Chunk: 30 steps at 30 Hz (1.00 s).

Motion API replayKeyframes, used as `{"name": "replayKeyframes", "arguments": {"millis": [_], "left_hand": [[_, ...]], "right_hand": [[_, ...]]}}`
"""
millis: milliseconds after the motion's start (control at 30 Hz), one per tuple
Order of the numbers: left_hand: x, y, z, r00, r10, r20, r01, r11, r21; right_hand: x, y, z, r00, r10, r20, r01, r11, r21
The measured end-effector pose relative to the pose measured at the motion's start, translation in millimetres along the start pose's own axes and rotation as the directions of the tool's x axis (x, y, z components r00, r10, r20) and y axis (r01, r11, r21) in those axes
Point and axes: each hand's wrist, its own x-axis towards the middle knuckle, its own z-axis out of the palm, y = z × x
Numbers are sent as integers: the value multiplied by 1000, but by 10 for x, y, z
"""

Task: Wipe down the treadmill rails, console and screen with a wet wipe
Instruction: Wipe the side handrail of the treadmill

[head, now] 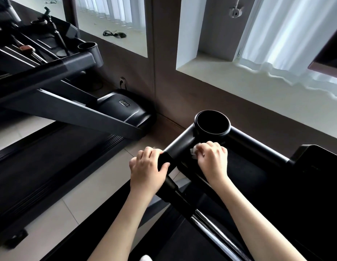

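Wet wipe (193, 153) on treadmill rail (179, 143), near centre; rail-wiping step in hand.
Head view: right hand (211, 159) has fingers curled over the bunched white wipe, pressing it to the rail just below cup holder (212, 122). Left hand (147, 166) wraps the same rail just left of it, likely steadying. Console (314, 159) sits dark at far right, probably not yet done; screen can't be made out. Next move likely needs the wipe dragged along toward chrome section (211, 223), pressure kept, then across to the console.
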Motion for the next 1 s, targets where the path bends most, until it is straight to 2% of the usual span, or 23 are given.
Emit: {"name": "replayKeyframes", "arguments": {"millis": [67,200,300,367,500,667,800,900,1000], "left_hand": [[-2,-5,8,1000,2,-7,-2,1000,0],[-3,-13,12,1000,8,-14,-8,1000,2],[1,-18,16,1000,11,-16,-11,1000,8],[6,-12,16,1000,12,-14,-12,1000,8],[7,-15,24,1000,7,-5,-7,1000,3],[1,-16,43,1000,13,-26,-12,1000,11],[8,-23,42,999,23,-27,-22,1000,14],[7,-25,57,998,29,-52,-28,999,22],[0,-22,65,997,41,-69,-40,999,22]], "right_hand": [[11,-23,45,999,41,-32,-42,998,-43],[-73,-6,91,995,-99,14,100,993,-62],[16,44,104,999,-38,-33,33,993,-114],[12,-15,133,999,-18,-35,15,997,-72],[-111,61,88,984,-177,23,174,980,95],[-49,-25,71,999,-29,-20,30,998,52],[-246,22,0,974,-214,77,202,969,144],[-160,40,-36,990,-133,40,130,989,76],[-183,-81,14,995,-89,50,81,987,138]]}}
